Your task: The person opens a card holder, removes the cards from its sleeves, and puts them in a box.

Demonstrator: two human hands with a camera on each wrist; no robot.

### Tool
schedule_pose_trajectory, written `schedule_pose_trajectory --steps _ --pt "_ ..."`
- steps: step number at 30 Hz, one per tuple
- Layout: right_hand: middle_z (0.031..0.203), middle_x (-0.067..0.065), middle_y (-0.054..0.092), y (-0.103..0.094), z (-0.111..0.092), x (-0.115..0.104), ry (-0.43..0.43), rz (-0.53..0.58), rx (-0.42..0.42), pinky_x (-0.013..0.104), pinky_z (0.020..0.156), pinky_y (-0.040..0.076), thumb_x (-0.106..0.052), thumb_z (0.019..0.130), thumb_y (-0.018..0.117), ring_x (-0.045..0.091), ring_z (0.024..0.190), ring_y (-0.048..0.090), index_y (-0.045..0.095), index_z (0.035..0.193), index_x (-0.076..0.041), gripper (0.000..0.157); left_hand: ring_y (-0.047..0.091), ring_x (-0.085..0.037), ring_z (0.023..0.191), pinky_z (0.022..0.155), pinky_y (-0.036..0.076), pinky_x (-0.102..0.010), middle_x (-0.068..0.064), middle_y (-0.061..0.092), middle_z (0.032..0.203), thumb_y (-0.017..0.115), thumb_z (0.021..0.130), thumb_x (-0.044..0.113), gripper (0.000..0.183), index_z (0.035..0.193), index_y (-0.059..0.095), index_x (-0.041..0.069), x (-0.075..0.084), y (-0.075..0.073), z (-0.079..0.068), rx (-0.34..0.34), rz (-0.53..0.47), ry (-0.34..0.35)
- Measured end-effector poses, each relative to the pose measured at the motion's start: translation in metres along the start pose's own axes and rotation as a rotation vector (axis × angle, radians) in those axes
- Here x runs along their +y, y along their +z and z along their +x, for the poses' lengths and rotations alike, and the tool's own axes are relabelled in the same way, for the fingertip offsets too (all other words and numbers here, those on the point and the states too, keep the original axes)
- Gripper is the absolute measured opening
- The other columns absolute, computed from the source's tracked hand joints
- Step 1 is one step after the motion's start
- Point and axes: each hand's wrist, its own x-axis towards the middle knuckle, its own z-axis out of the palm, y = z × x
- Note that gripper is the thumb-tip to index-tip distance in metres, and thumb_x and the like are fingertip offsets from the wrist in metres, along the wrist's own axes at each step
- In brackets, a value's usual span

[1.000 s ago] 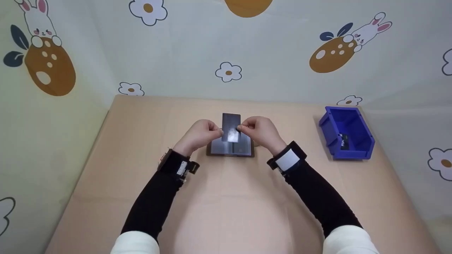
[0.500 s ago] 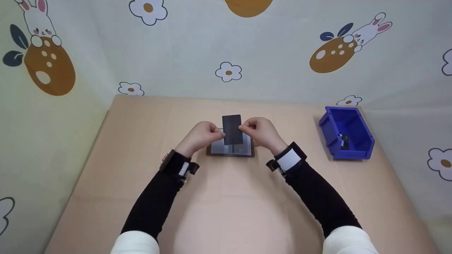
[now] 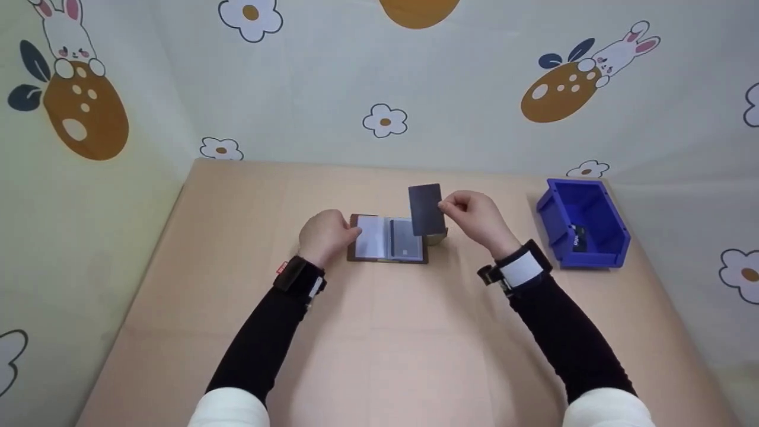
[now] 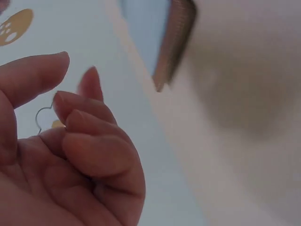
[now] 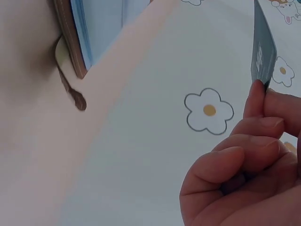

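Observation:
A dark grey card (image 3: 426, 209) is pinched between the thumb and index finger of my right hand (image 3: 474, 216), raised over the right end of an open card holder. In the right wrist view the card (image 5: 264, 47) appears almost edge-on, with pale print on one face. The brown-covered card holder (image 3: 370, 237) lies spread on the table, its clear sleeves showing. My left hand (image 3: 323, 237) is at the holder's left edge. The left wrist view shows that hand (image 4: 94, 174) holding nothing, thumb and index finger apart, the other fingers loosely curled.
A blue plastic bin (image 3: 590, 261) stands at the table's right side with a small black card (image 3: 579, 237) inside. The holder's closing strap (image 5: 77, 99) sticks out on its right. Behind the table hangs a patterned cloth (image 3: 320, 95).
Both hands held the card in the middle earlier. The left hand has let go and moved slightly left; the right hand has carried the card right, uncovering the holder's pages.

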Motion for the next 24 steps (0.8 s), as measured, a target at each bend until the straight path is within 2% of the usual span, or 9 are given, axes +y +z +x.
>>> schedule_pose_trajectory --steps 3,7,14,20,24 --pt "0.075 0.001 0.05 -0.015 -0.004 0.011 0.002 -0.01 0.035 0.034 0.066 0.036 -0.02 0.098 0.062 0.019 0.067 0.044 0.065 0.086 -0.005 0.02 0.047 -0.017 0.058 0.049 0.034 -0.031 0.002 0.047 0.06 0.069 0.088 0.032 0.04 0.059 0.049 0.013 0.0 0.008 0.0 0.02 0.085 -0.029" --pt "0.075 0.002 0.05 -0.037 -0.011 0.028 0.013 -0.036 0.074 0.032 0.063 0.035 -0.021 0.099 0.061 0.019 0.066 0.043 0.064 0.087 -0.004 0.021 0.049 -0.018 0.06 0.05 0.038 -0.033 0.0 0.05 0.063 0.07 0.086 0.029 0.037 0.06 0.049 0.013 0.001 0.018 0.001 0.015 0.169 -0.035" --pt "0.081 0.005 0.052 -0.081 -0.026 0.061 0.118 -0.106 0.13 0.029 0.061 0.036 -0.029 0.1 0.059 0.018 0.068 0.045 0.064 0.093 -0.001 0.029 0.057 -0.023 0.07 0.058 0.05 -0.039 -0.007 0.064 0.076 0.071 0.08 0.02 0.02 0.068 0.061 0.008 -0.001 0.028 0.005 0.014 0.208 -0.046" --pt "0.081 0.005 0.052 -0.122 -0.038 0.095 0.224 -0.137 0.141 0.028 0.054 0.036 -0.038 0.102 0.052 0.013 0.063 0.044 0.062 0.097 0.002 0.041 0.062 -0.026 0.073 0.06 0.051 -0.042 -0.01 0.067 0.08 0.074 0.079 0.021 0.019 0.074 0.065 0.005 -0.001 0.029 0.005 0.029 0.214 -0.051" --pt "0.082 0.003 0.051 -0.149 -0.046 0.118 0.282 -0.149 0.139 0.03 0.056 0.035 -0.039 0.103 0.048 0.013 0.064 0.043 0.061 0.101 0.004 0.045 0.064 -0.026 0.074 0.059 0.052 -0.042 -0.011 0.068 0.081 0.074 0.079 0.021 0.019 0.077 0.067 0.004 0.001 0.03 0.004 0.032 0.21 -0.056"
